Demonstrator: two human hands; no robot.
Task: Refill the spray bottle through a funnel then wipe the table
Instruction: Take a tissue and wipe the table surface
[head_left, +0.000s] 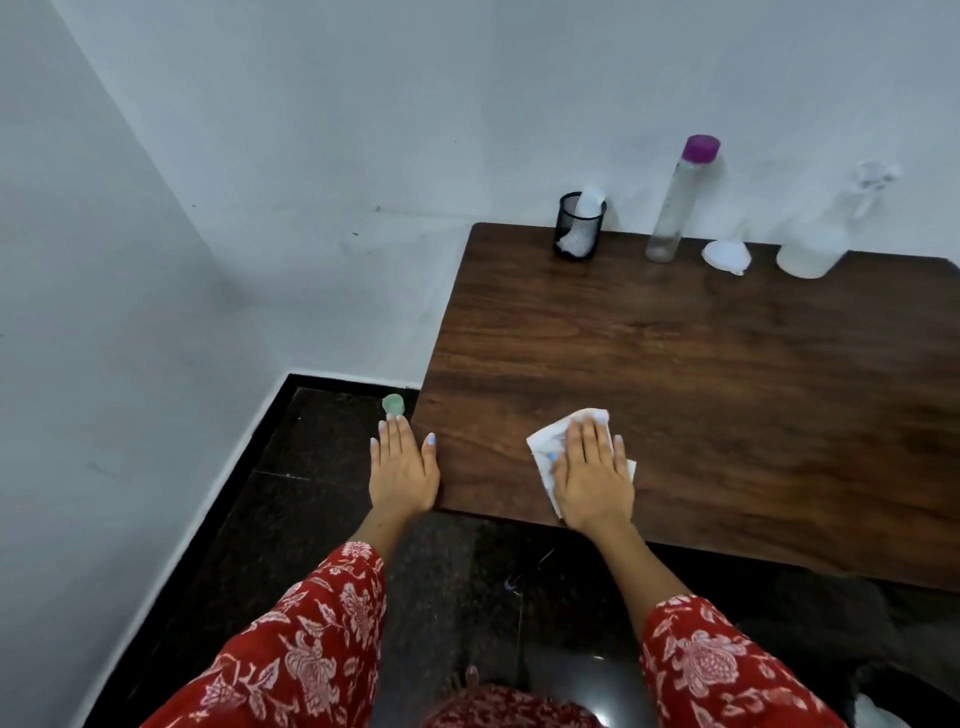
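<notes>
Wooden table (727, 389): flat right hand (592, 475) presses tissue (545, 441); left hand (402, 462) flat, fingers straight.

Dim, cool indoor light over a soft, wide-angle head view.

From my remote seat I see flat, bluish light with no hard shadows; the wall (363, 130) reads grey-blue and grows darker toward the left corner. A pale sheen lies across the far part of the wooden table (727, 364), where the grain washes out. A small bright glare spot sits on a dark rounded surface at the bottom edge. The lens bends straight lines: the table edges and the floor skirting curve and splay outward. Detail is smeared overall; the spray bottle (815, 244) at the far right blurs into the wall, and the patterned sleeves (311, 649) look soft.
</notes>
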